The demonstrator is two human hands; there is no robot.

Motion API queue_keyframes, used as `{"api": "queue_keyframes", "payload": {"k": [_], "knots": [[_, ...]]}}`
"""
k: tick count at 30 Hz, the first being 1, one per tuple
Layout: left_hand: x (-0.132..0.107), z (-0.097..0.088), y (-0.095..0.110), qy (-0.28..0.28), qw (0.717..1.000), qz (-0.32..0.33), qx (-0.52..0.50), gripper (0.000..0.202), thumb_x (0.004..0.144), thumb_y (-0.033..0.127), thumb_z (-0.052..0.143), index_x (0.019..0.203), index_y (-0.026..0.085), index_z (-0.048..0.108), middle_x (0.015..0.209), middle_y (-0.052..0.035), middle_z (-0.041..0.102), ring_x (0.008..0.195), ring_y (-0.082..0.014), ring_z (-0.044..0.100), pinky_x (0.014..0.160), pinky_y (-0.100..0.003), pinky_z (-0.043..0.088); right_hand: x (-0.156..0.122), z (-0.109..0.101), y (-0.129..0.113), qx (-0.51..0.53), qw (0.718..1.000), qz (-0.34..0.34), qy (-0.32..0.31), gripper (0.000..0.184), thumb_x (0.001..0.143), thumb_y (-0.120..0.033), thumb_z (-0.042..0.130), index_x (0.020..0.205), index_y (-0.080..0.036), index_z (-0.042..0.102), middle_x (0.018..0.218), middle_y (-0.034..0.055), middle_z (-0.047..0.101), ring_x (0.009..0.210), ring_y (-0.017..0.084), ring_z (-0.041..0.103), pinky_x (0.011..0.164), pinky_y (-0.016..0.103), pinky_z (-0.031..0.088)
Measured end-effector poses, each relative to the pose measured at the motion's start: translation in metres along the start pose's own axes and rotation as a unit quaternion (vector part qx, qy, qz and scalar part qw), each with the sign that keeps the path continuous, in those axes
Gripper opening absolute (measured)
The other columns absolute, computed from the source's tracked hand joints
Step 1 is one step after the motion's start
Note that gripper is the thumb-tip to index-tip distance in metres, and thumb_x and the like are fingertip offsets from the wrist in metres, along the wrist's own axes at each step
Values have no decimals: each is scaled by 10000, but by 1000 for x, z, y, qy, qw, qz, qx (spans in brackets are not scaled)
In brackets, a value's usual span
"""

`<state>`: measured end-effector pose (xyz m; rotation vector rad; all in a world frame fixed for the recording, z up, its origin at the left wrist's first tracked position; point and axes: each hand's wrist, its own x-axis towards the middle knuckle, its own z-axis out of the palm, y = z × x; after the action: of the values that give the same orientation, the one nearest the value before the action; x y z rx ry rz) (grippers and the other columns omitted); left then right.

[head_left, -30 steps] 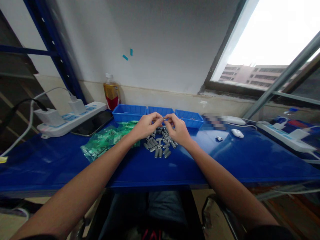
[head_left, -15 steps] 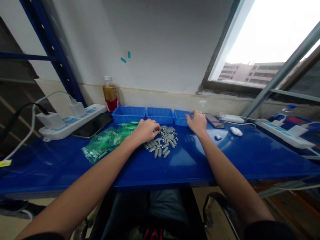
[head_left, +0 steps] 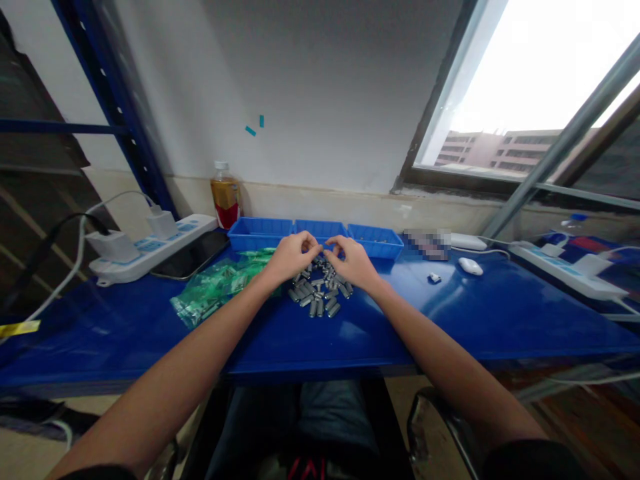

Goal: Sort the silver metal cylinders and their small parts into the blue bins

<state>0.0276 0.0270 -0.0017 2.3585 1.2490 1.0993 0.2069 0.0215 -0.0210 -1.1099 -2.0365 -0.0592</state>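
Note:
My left hand (head_left: pixel 295 257) and my right hand (head_left: pixel 355 263) meet fingertip to fingertip above a pile of small grey metal cylinders (head_left: pixel 313 308). Thumb and fingers are pinched together on each hand. Whatever sits between the fingertips is too small and covered to make out. Part of the pile lies hidden under the hands. Clear plastic bags with green contents (head_left: pixel 215 288) lie left of the pile, close to my left wrist. Behind the hands stand a left blue bin (head_left: pixel 257 243), a middle blue bin (head_left: pixel 320 229) and a right blue bin (head_left: pixel 377 250) holding a few tiny pieces.
At the left lie a dark phone (head_left: pixel 193 257) and a white power strip (head_left: pixel 125 265) with plugs. A bottle (head_left: pixel 226 200) stands by the wall. On the right are an earbud (head_left: pixel 435 278), a white case (head_left: pixel 471 267) and another power strip (head_left: pixel 570 270).
My right hand has left the right bin and come leftward to meet my left hand over the pile. My left hand has shifted slightly right and its fingers now meet the right ones.

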Motion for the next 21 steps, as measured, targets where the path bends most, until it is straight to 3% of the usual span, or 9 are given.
{"api": "queue_keyframes", "payload": {"k": [4,9,12,16,21], "knots": [[1,-2,3,20,996,-35,-76,288,825,435,529,787,157,595,780,-39,663,697,-161,576,653,-254,429,-1,1,-11,26,999,-26,10,206,791,-236,574,988,-177,567,741,6,577,739,170,537,717,288,405],[1,1,1,-2,997,-28,-73,311,852,442,489,795,155,594,755,-34,651,699,-165,568,629,-254,420,0,-1,-11,29,999,-23,37,102,810,-245,534,890,-194,572,718,10,566,716,168,535,705,289,409],[-1,1,0,-8,1000,21,-18,286,896,393,426,881,163,596,737,-27,638,676,-167,559,620,-265,403,1,-1,-9,36,998,-16,43,86,812,-251,529,843,-188,578,704,9,572,683,155,533,675,278,406],[-4,0,0,-13,992,116,56,240,877,262,460,1083,177,547,839,-40,640,780,-187,575,700,-287,409,2,-1,-7,57,997,9,41,104,807,-243,530,831,-170,599,675,1,584,638,138,528,631,262,395],[-4,-3,1,-4,987,134,91,177,889,306,471,973,187,571,864,-47,643,815,-196,564,740,-299,401,2,-2,-10,74,997,21,29,140,834,-255,499,794,-169,603,665,0,588,628,129,529,627,257,393]]}}
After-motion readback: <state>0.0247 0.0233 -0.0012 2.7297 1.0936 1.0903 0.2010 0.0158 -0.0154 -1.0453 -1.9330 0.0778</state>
